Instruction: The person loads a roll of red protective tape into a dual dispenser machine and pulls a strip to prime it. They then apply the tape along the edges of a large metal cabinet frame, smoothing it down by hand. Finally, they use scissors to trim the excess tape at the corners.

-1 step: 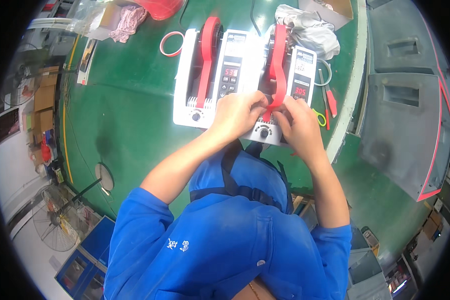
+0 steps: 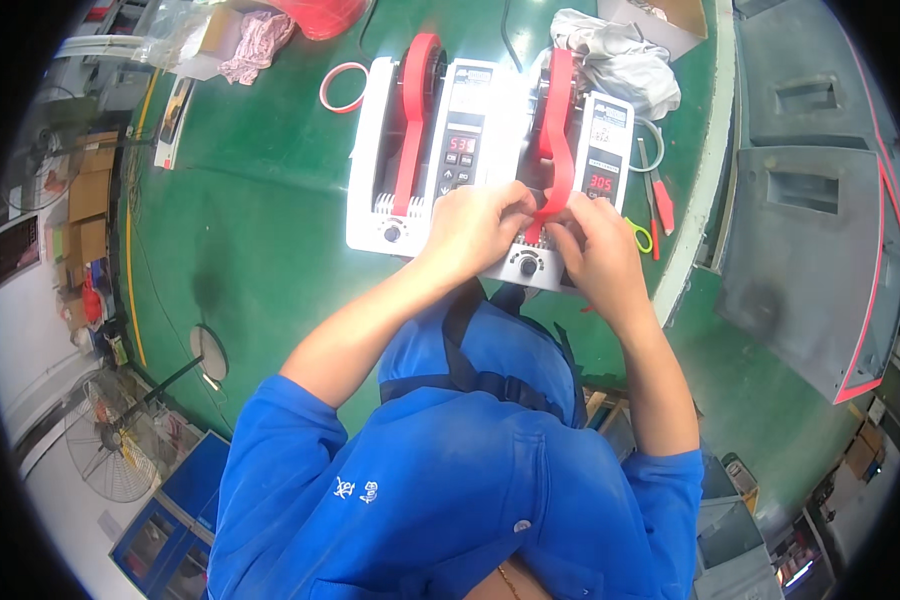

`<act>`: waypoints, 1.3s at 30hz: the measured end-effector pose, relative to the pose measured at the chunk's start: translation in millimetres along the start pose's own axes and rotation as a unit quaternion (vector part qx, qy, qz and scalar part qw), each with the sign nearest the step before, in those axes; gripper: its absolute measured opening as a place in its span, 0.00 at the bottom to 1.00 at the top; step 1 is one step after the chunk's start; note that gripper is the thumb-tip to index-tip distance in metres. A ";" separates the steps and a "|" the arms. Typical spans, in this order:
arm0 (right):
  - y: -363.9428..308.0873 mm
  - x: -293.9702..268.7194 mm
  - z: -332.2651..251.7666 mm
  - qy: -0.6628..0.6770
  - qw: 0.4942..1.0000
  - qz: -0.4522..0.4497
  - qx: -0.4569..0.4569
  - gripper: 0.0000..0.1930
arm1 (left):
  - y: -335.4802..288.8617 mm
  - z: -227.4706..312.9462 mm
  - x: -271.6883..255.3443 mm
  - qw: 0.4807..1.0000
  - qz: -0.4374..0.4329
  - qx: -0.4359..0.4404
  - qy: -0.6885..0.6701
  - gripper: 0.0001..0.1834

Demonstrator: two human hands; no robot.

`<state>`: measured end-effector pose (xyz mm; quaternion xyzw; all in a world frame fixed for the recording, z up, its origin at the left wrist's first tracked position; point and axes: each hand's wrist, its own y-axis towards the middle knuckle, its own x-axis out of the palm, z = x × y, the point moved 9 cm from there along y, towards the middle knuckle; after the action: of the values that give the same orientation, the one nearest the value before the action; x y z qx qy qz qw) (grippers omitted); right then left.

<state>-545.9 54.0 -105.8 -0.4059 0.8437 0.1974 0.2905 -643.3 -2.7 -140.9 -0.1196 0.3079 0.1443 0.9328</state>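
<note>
Two white tape dispensers stand side by side, each with a roll of red tape. My hands are at the front of the right tape dispenser, where its red tape runs down from the roll to the outlet. My left hand has its thumb and fingers pinched at the left edge of the strip. From the other side my right hand pinches the same strip, fingertips close to the left ones. The left tape dispenser has a red strip lying along its channel, and no hand touches it.
Left of the machines lies a red tape ring. Scissors with green handles and a red-handled tool lie at the right table edge. Behind are a grey-white cloth and a cardboard box. Grey panels stand at right.
</note>
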 end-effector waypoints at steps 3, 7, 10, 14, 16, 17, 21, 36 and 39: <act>0.1 -0.1 -0.1 -0.002 1.000 0.001 -0.009 0.14 | 0.3 -1.0 0.2 1.000 -0.004 -0.008 -0.006 0.05; 0.7 0.8 -1.4 -0.024 1.000 -0.014 -0.004 0.14 | -1.5 3.2 -0.6 0.999 0.011 0.005 0.032 0.05; 0.8 1.2 -1.4 -0.030 0.999 -0.015 -0.005 0.14 | -1.6 4.8 -0.6 0.999 0.017 0.006 0.051 0.06; -1.0 -1.6 -5.3 -0.044 0.999 -0.007 -0.014 0.15 | -1.4 7.2 -2.8 0.999 0.026 0.010 0.040 0.05; -3.6 -4.4 -5.5 -0.046 0.999 0.010 -0.009 0.15 | -2.2 5.3 -0.7 0.998 0.030 0.017 0.053 0.05; -6.1 -6.2 -3.3 -0.043 0.999 0.024 0.000 0.15 | -2.4 4.9 0.0 0.998 0.032 0.020 0.060 0.05; -14.5 -13.6 -1.7 0.016 0.998 0.061 0.016 0.13 | -1.3 3.6 0.9 0.998 0.024 0.009 0.061 0.05; -17.9 2.8 -12.0 -0.018 0.998 -0.006 -0.058 0.10 | -0.1 4.7 1.3 0.997 0.017 0.007 0.076 0.05; -18.0 5.1 -13.2 -0.033 0.997 -0.017 -0.063 0.10 | -0.5 3.7 1.8 0.997 0.020 0.008 0.074 0.05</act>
<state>-538.5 33.0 -101.0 -0.4315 0.8124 0.2585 0.2949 -639.8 -1.6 -139.0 -0.1164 0.3792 0.1508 0.9055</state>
